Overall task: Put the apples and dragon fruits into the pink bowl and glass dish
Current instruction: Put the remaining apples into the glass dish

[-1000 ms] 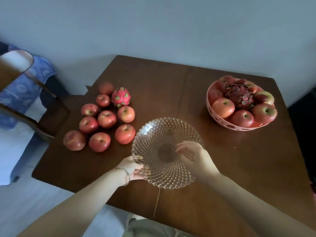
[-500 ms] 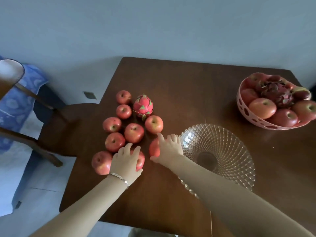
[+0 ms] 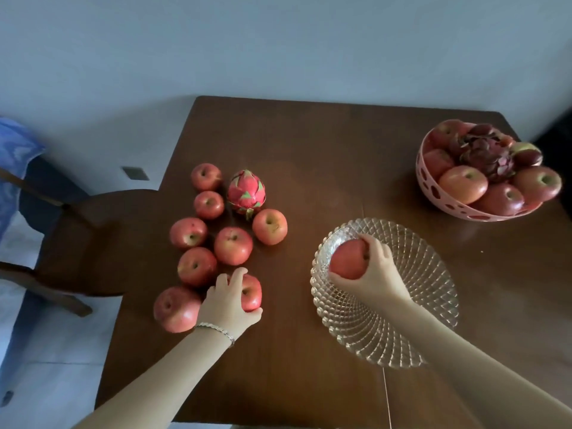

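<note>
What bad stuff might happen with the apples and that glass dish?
The right hand holds an apple over the glass dish; dropped, it might chip the glass. The left hand grips another apple; lifting it might bump the neighbouring apple, which lies near the table edge and may roll off. The pink bowl is heaped; more fruit might tumble out.

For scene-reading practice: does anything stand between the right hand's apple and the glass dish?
Nothing visible does. The right hand holds the apple over the glass dish, with no other fruit in it.
</note>
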Available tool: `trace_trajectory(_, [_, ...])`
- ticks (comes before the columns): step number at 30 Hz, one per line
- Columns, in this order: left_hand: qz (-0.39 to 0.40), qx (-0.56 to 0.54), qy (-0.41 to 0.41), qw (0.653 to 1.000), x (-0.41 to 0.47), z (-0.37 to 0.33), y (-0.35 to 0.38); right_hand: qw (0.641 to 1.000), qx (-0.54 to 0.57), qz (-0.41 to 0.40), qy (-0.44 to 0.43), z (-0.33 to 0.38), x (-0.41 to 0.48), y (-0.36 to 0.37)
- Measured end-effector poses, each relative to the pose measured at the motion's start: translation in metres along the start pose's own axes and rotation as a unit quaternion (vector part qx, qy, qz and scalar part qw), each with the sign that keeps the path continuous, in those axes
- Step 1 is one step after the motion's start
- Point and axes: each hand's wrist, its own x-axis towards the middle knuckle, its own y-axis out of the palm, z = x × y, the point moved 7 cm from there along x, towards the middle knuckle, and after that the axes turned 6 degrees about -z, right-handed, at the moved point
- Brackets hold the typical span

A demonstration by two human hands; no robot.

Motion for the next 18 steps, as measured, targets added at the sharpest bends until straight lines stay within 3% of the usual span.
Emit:
trace_trajectory(3, [-0.051,-0.099,0.022,0.993,-0.007,-0.027,-0.013,0.997,-0.053,0.022,0.045,-0.047,0.004,-0.011])
trace_trajectory(7, [-0.072,-0.150,0.079,0.983,-0.019,-0.071,-0.022,0.994,-0.081,0.065,0.014,-0.067,0.007,-0.005])
trace_trajectory(10, [-0.059,-0.168,0.085,0.980,-0.026,-0.102,-0.018,0.991,-0.093,0.091,-0.007,-0.067,0.012,-0.003])
trace_trajectory(15, [-0.005,-0.226,0.019,0.974,-0.028,-0.140,0.003,0.972,-0.126,0.198,-0.031,-0.074,0.016,-0.009])
trace_trajectory(18, [0.005,-0.220,0.046,0.974,-0.026,-0.166,0.011,0.967,-0.047,0.248,-0.040,-0.065,0.017,-0.032])
